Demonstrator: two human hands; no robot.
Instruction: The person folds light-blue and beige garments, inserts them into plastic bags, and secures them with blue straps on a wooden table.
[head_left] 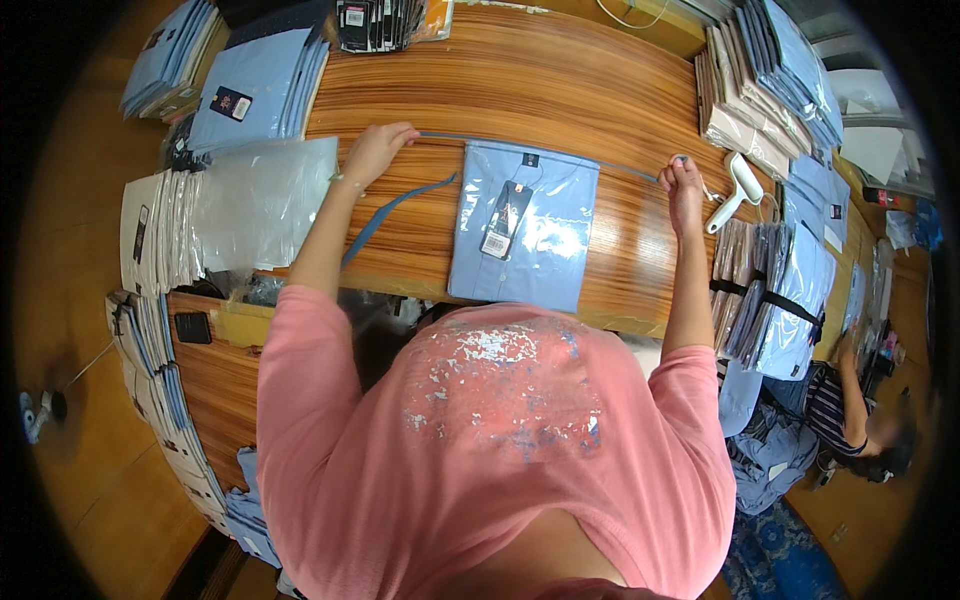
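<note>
A folded light blue shirt (555, 235) in a clear plastic bag lies on the wooden table right in front of me, a dark hang tag (507, 222) showing through. Along its far edge stretches a thin blue strip (632, 172). My left hand (378, 155) pinches the strip's left end, beyond the bag's far left corner. At the other end, my right hand (683, 188) has its fingers closed on the strip, to the right of the bag. A second, wider blue strip (395, 208) lies curled left of the bag, hanging toward the table's near edge.
Clear plastic bags (265, 205) and bagged blue shirts (255, 85) are stacked on the left. A white lint roller (738, 190) lies beside my right hand. Strapped bagged shirts (795, 300) stand farther right, where another person (850, 415) sits. Dark tags (375, 22) lie at the back.
</note>
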